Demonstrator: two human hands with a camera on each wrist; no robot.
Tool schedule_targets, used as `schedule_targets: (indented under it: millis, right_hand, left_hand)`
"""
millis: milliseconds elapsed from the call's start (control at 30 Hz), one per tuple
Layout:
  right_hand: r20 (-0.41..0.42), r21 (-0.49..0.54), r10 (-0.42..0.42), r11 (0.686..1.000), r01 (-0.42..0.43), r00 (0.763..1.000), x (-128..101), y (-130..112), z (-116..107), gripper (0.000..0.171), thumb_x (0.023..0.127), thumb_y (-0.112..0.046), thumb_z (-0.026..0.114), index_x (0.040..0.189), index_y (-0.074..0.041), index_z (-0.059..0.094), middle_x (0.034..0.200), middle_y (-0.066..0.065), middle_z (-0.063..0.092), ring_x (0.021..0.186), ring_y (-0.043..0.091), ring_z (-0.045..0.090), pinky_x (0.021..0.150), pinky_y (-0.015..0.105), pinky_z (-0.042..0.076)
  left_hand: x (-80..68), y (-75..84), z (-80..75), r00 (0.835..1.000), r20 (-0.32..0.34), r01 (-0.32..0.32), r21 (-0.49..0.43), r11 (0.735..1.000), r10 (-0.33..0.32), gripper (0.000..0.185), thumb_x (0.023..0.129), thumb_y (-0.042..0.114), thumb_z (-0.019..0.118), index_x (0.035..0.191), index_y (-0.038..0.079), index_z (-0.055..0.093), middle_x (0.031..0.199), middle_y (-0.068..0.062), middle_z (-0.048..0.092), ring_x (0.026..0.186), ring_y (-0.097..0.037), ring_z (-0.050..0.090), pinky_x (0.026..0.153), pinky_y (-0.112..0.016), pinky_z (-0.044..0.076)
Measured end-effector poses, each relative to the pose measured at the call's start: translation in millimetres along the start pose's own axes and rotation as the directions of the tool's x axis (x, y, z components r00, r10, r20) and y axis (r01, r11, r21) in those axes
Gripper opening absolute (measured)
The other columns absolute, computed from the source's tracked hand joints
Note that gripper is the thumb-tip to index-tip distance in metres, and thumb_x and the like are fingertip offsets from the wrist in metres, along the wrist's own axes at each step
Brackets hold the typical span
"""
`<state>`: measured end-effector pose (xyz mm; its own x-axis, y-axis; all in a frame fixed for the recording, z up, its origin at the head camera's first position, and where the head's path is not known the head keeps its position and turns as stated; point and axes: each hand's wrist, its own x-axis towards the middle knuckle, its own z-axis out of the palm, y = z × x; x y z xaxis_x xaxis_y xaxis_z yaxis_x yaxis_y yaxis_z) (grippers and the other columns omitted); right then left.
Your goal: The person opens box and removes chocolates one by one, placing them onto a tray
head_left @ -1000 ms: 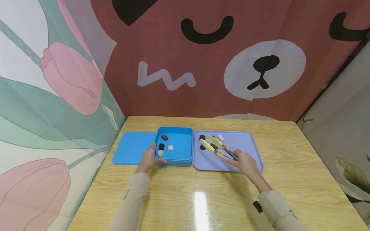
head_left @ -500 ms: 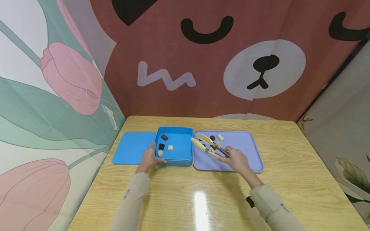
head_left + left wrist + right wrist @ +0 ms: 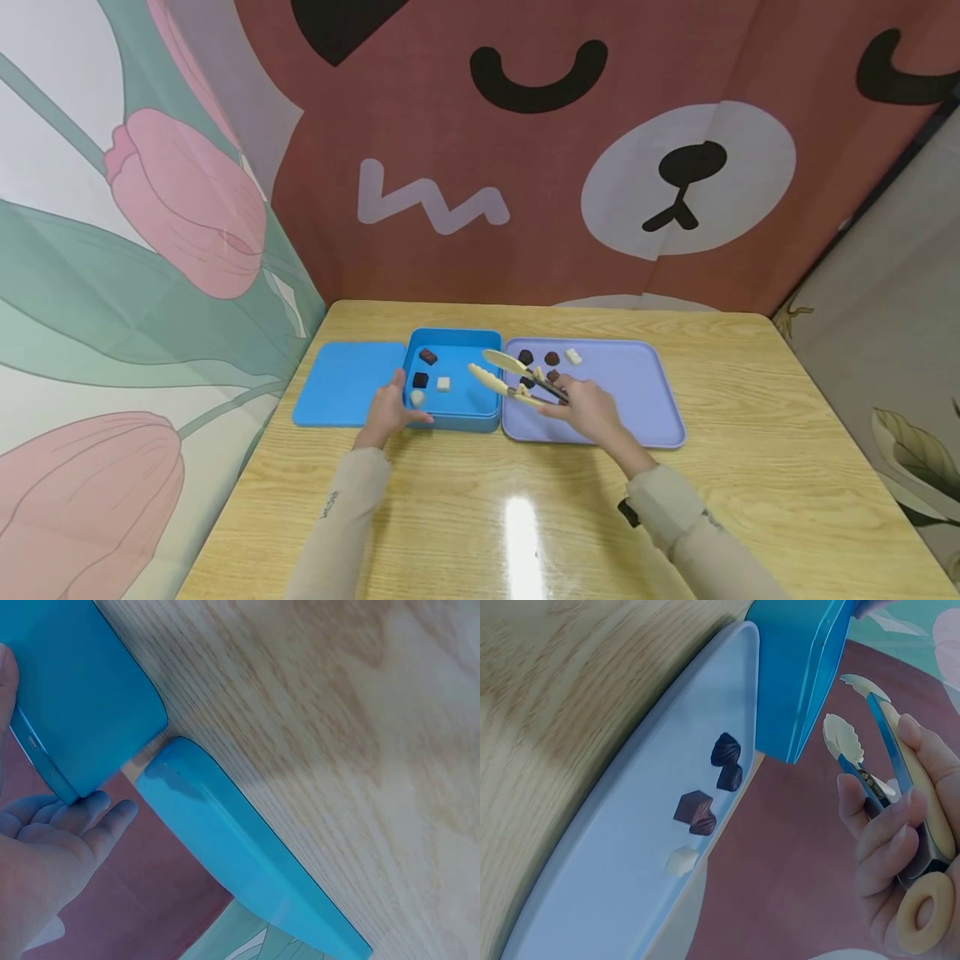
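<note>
While the left hand rests on the near left corner of the blue box, its fingers straight against the wall, the right hand grips the tongs. The tongs have cream tips (they stand apart, with nothing between them) and reach over the box's right edge. Four small pieces lie in the box: two dark, two pale. The purple tray sits just beside the box on the counter and carries dark pieces and a white one. The blue lid lies flat on the box's left.
</note>
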<state>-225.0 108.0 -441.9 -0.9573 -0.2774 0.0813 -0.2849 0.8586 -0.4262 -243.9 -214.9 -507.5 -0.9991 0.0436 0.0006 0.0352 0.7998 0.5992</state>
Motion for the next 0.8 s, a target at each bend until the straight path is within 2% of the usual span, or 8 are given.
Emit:
schedule_targets:
  millis: [133,333,500,700,800]
  right_hand:
    - [0.015,-0.018,-0.027,0.999,0.027,1.0,4,-5,4,0.041,0.071,-0.044,0.071,0.078,-0.008,0.054,0.053,-0.002,0.038,0.045,0.011,0.032,0.037,0.023,0.025]
    - [0.047,-0.018,-0.035,0.999,0.036,0.998,9,-15,9,0.038,0.071,-0.043,0.072,0.081,-0.009,0.057,0.054,-0.002,0.039,0.046,0.01,0.03,0.038,0.023,0.023]
    - [0.072,-0.031,-0.047,0.998,0.05,0.996,15,-21,14,0.035,0.071,-0.043,0.072,0.077,-0.012,0.057,0.053,-0.002,0.04,0.046,0.01,0.031,0.038,0.023,0.023]
    - [0.085,-0.045,-0.048,0.998,0.052,0.995,22,-26,19,0.038,0.07,-0.045,0.072,0.08,-0.012,0.059,0.055,-0.002,0.044,0.049,0.012,0.036,0.038,0.025,0.028]
    - [0.092,-0.042,-0.059,0.997,0.063,0.994,24,-29,21,0.038,0.071,-0.046,0.072,0.078,-0.011,0.057,0.054,-0.002,0.042,0.047,0.012,0.033,0.038,0.025,0.026]
  left_hand:
    - [0.4,-0.1,0.1,1.0,0.003,0.011,-0.003,1.0,-0.011,0.111,0.059,0.031,0.083,0.138,-0.01,0.018,0.139,-0.028,0.023,0.123,-0.041,0.029,0.094,-0.048,0.035]
    - [0.2,1.0,0.0,1.0,0.005,0.015,-0.001,1.0,-0.015,0.11,0.059,0.031,0.083,0.138,-0.011,0.018,0.139,-0.028,0.022,0.124,-0.04,0.029,0.095,-0.048,0.034]
    - [-0.4,0.6,0.1,1.0,0.0,0.01,0.008,1.0,-0.01,0.111,0.058,0.032,0.083,0.138,-0.01,0.02,0.138,-0.028,0.024,0.122,-0.04,0.032,0.094,-0.047,0.036]
    - [0.3,-1.8,1.0,1.0,-0.006,0.006,0.008,1.0,-0.006,0.111,0.058,0.032,0.083,0.138,-0.01,0.019,0.137,-0.028,0.027,0.12,-0.04,0.034,0.092,-0.047,0.038]
    - [0.5,-1.8,0.7,1.0,-0.006,0.007,0.004,1.0,-0.007,0.111,0.058,0.032,0.083,0.138,-0.01,0.019,0.137,-0.028,0.027,0.121,-0.04,0.033,0.093,-0.047,0.037]
